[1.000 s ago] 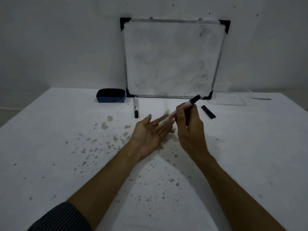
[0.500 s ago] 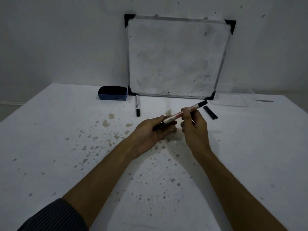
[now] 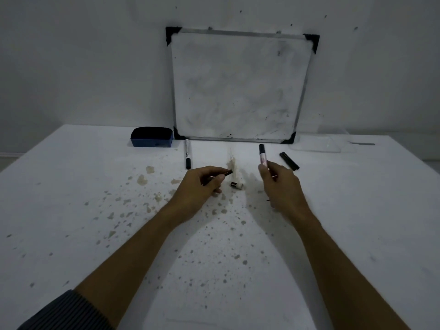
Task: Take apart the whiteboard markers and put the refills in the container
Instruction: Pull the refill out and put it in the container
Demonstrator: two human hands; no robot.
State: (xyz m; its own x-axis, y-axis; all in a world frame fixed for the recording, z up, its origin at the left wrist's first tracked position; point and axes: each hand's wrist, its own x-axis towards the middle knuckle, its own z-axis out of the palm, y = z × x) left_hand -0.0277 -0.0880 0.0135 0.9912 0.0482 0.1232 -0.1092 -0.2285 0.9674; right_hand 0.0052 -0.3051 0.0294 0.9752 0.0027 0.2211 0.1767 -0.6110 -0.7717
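Note:
My right hand (image 3: 277,184) grips a white marker body (image 3: 262,155) upright, its black end pointing up. A thin dark piece (image 3: 227,173), pulled from that marker, sticks out of my closed left hand (image 3: 202,184). Between the two hands a small white and black piece (image 3: 236,185) lies on the table. A whole marker (image 3: 188,153) lies further back on the left. Two black pieces (image 3: 289,160) lie side by side to the right of my right hand. The clear container (image 3: 316,145) stands at the back right, near the wall.
A whiteboard (image 3: 240,86) leans on the wall at the back of the white, stained table (image 3: 95,198). A blue eraser (image 3: 152,137) sits left of it. A thin grey object (image 3: 362,144) lies at the far right.
The marker was whole, held across both hands. Now my hands have drawn apart, the body in the right, a dark piece in the left, and a small piece lies on the table.

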